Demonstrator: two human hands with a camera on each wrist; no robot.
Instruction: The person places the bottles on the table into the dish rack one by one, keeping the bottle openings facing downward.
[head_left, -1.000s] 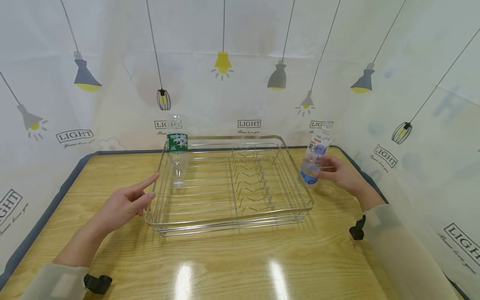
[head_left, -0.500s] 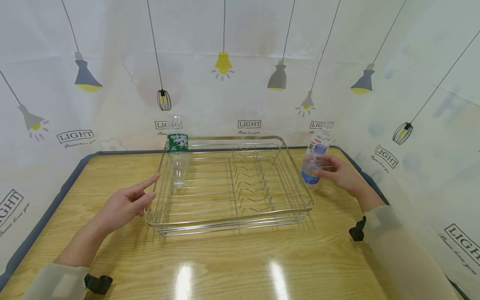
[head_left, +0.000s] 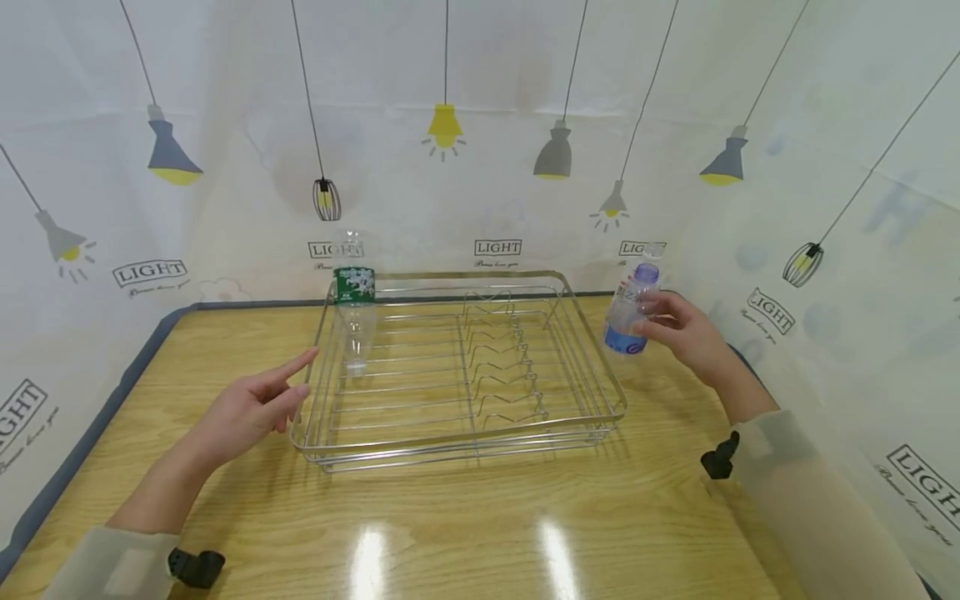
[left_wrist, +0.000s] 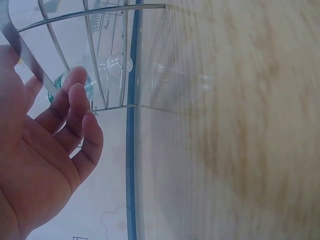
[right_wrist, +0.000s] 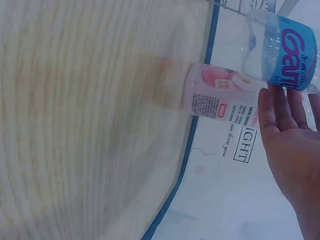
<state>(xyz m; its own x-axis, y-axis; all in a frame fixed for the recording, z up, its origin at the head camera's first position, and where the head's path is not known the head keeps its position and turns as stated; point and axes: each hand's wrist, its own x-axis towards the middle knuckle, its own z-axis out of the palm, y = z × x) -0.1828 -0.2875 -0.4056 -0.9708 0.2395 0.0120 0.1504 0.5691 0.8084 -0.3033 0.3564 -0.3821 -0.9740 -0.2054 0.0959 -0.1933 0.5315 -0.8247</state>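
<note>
My right hand [head_left: 690, 342] pinches a small clear plastic bottle [head_left: 625, 321] with a purple cap and a blue label, just right of the wire dish rack [head_left: 480, 437]. In the right wrist view this bottle [right_wrist: 295, 52] hangs above the table, fingertips at its side. Behind it stands a second bottle [right_wrist: 220, 92] with a pink fruit label, mostly hidden in the head view. My left hand [head_left: 236, 417] is at the rack's left rim, index finger extended and fingertips touching it. A clear bottle with a green label [head_left: 355, 285] stands upright in the rack's back left corner.
The rack has wavy wire plate dividers [head_left: 506, 358] along its right half. Under it is a wood-grain table [head_left: 465, 525] with a dark blue back edge. A lamp-printed cloth [head_left: 495, 67] surrounds the back and sides.
The right hand has raised the blue-labelled bottle slightly and turned it more upright, so its purple cap now shows. The left hand and rack have stayed still.
</note>
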